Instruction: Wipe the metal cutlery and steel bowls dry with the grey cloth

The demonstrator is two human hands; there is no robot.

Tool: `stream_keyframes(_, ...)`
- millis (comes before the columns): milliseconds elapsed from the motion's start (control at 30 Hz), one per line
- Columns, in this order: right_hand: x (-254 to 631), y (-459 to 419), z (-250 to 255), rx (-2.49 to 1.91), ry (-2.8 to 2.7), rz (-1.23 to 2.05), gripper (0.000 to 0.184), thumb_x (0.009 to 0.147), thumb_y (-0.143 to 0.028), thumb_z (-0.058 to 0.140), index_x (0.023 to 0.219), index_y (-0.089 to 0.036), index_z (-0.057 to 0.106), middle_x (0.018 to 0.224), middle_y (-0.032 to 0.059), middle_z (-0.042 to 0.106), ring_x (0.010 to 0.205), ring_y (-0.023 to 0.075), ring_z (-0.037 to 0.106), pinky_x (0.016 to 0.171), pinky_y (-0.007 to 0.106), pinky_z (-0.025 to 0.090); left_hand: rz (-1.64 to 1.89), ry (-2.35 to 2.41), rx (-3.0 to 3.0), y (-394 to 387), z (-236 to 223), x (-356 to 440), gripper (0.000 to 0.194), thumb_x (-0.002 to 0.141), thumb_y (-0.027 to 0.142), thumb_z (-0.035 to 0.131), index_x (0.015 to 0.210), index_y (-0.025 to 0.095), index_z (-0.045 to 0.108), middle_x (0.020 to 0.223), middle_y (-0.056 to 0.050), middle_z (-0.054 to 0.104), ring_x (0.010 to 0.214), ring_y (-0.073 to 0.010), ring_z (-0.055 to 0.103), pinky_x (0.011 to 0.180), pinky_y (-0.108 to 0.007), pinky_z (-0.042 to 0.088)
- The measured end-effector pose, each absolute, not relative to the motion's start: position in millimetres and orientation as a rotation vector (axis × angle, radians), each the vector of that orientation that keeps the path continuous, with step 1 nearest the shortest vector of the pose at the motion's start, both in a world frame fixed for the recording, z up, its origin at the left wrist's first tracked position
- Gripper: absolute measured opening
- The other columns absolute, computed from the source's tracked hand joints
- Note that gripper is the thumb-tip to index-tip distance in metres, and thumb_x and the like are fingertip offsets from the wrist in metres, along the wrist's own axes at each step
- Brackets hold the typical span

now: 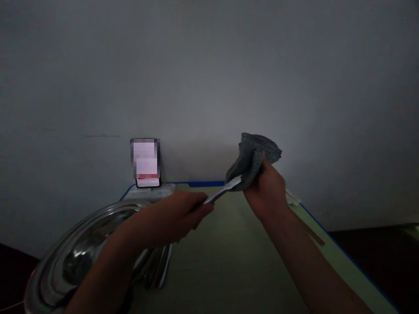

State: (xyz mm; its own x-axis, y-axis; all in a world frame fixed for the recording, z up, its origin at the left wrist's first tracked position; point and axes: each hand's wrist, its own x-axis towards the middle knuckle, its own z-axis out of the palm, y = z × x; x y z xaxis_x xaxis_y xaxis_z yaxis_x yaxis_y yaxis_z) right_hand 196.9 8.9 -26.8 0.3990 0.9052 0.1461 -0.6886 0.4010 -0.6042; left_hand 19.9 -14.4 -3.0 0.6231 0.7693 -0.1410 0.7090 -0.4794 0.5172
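Observation:
My left hand [185,213] is closed around the near end of a knife-like utensil [225,188], whose flat pale blade slants up to the right. The blade's far end meets a grey-green cloth [248,161] with a black-and-white checked side. My right hand [270,189] is closed on this bunched cloth, thumb on top. Folds of cloth hide the blade's tip, and my fingers hide the handle. Both hands are raised over the table.
A shiny metal basin [49,261] stands at the left, with several long-handled utensils [159,268] beside it. A phone [147,163] leans upright against the wall. Wooden sticks [309,229] lie near the right edge of the pale green table [225,266].

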Motion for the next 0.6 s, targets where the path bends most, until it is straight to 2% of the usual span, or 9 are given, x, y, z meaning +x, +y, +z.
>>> stream_keyframes(100, 203, 12, -24, -0.478, -0.476, 1.069, 0.016, 0.082, -0.025, 0.048, 0.075, -0.023, 0.062, 0.081, -0.0025, 0.068, 0.09, 0.0123, 0.062, 0.088, 0.03, 0.048, 0.255, 1.188, 2.426, -13, -2, 14, 0.032, 0.089, 0.043, 0.038, 0.094, 0.019, 0.058, 0.077, -0.001, 0.061, 0.066, -0.0139, 0.056, 0.058, -0.024, 0.038)
stream_keyframes(200, 202, 12, -22, -0.454, -0.472, 1.111, 0.02, 0.081, -0.019, 0.045, 0.07, -0.021, 0.062, 0.079, -0.002, 0.068, 0.086, 0.0123, 0.063, 0.087, 0.03, 0.048, 0.38, 1.254, 2.443, -13, 0, 14, 0.031, 0.089, 0.042, 0.038, 0.103, 0.021, 0.055, 0.079, 0.0, 0.062, 0.066, -0.0132, 0.056, 0.059, -0.024, 0.038)
stream_keyframes(367, 189, 4, -23, -0.5, -0.629, 1.112, 0.01, 0.072, -0.012, 0.056, 0.074, -0.018, 0.064, 0.085, 0.001, 0.069, 0.084, 0.014, 0.062, 0.086, 0.032, 0.048, 0.487, 1.301, 2.502, -15, 0, 20, 0.03, 0.089, 0.043, 0.039, 0.096, 0.02, 0.056, 0.069, 0.002, 0.058, 0.057, -0.0117, 0.052, 0.052, -0.023, 0.033)
stream_keyframes(600, 181, -2, -30, -0.557, -0.776, 1.157, 0.012, 0.072, -0.021, 0.064, 0.083, -0.017, 0.066, 0.092, 0.0042, 0.069, 0.087, 0.0165, 0.063, 0.088, 0.036, 0.047, 0.461, 1.246, 2.464, -16, -1, 21, 0.041, 0.086, 0.055, 0.038, 0.083, 0.018, 0.054, 0.058, 0.003, 0.053, 0.049, -0.0107, 0.048, 0.046, -0.022, 0.028)
